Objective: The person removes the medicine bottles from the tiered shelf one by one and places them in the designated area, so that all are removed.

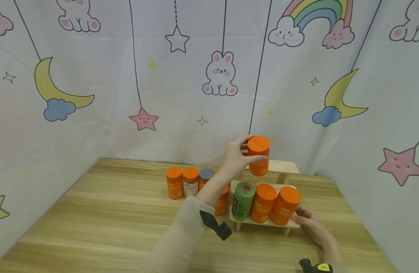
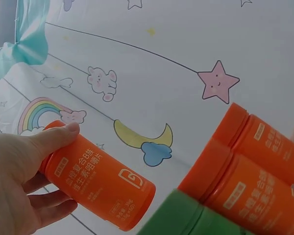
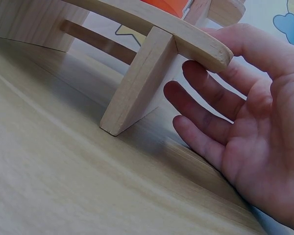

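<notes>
An orange bottle with an orange lid is held up in my left hand, thumb on the near side and fingers behind it. It stands above the lower tier, in front of the top board of a two-tier wooden rack. My right hand grips the right end of the lower board, its lower fingers curled under the wood. On that board stand a green bottle and two orange bottles, one in the middle and one at the right end.
Left of the rack, more bottles stand on the wooden table: an orange one, a clear one with an orange lid and a grey-lidded one. My left forearm partly hides others. A patterned curtain hangs behind.
</notes>
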`<state>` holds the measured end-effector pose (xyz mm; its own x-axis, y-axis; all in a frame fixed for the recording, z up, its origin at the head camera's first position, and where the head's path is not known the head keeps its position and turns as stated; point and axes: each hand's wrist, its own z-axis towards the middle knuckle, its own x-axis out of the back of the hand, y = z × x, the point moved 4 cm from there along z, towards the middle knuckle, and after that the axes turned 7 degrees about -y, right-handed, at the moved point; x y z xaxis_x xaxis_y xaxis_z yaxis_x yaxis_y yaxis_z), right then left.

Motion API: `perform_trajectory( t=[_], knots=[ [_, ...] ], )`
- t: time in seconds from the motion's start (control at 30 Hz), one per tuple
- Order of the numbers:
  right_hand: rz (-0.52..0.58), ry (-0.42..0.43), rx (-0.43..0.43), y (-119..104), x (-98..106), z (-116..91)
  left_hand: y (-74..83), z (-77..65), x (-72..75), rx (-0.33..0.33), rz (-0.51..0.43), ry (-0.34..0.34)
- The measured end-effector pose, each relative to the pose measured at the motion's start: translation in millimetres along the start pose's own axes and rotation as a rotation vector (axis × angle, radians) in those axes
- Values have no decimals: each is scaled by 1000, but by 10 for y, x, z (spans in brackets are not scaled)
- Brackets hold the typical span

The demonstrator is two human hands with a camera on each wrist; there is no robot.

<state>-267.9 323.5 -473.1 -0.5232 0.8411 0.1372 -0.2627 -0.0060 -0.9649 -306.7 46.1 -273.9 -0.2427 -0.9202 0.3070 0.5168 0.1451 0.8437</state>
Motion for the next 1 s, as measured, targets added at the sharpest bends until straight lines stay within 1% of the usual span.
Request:
perform_trajectory(
  t=[0.1, 0.3, 0.4, 0.8, 0.9, 1.0],
  knots=[
    [2, 1, -4, 14, 0, 3, -52, -35, 151, 12, -12, 32],
    [6, -11, 26, -7, -4, 6, -110, -122, 422, 24, 16, 115],
    [2, -12, 27, -15, -6, 7, -134, -177, 541, 40, 15, 144],
    [-6, -7, 26, 10, 0, 2, -305, -356, 1008, 190, 25, 182],
    [-8, -9, 20, 8, -2, 5, -347, -408, 1075, 213, 43, 197],
    [-12, -2, 22, -7, 3, 10, -395, -458, 1108, 234, 60, 210]
  ],
)
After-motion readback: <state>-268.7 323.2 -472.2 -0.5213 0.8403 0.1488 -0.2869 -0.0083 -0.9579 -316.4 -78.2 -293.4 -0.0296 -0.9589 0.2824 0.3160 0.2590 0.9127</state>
